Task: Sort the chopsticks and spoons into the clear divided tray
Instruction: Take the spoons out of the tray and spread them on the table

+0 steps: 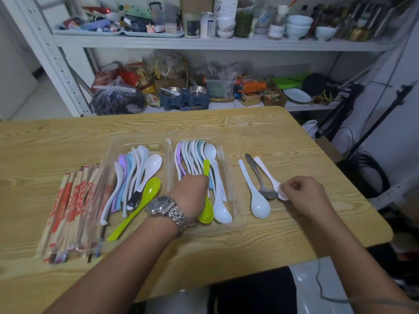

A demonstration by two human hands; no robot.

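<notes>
Steel links of a wristwatch [169,210] lie nearest, on the wrist behind the left grip [192,191]. This grip is curled over the handle of a lime-green spoon [206,215] inside the right compartment of the clear divided tray [237,200]. That spoon is laid near-to-far, bowl toward the near rim, parallel to the white and pastel spoons packed beside it.

Level with it and to the right, the right grip [303,193] is closed, and the bowl of a thin white plastic spoon [267,172] appears to be pinched between thumb and forefinger. This spoon rests on the wooden surface [294,227] just outside the tray's right wall. Its long axis is slanted, bowl near-right and handle far-left.

The tray therefore lies to the left of the right grip, which is judged the nearer one for this piece. A slight turn would be needed to bring the handle in line with the compartment.

Just left of it lie a metal spoon [260,177] and a white soup spoon [259,207], also outside the tray.

Wrapped chopsticks [74,207] are bundled at the far left of the scene; whether they sit within a tray section cannot be told.

A cluttered shelf [204,45] stands beyond.
</notes>
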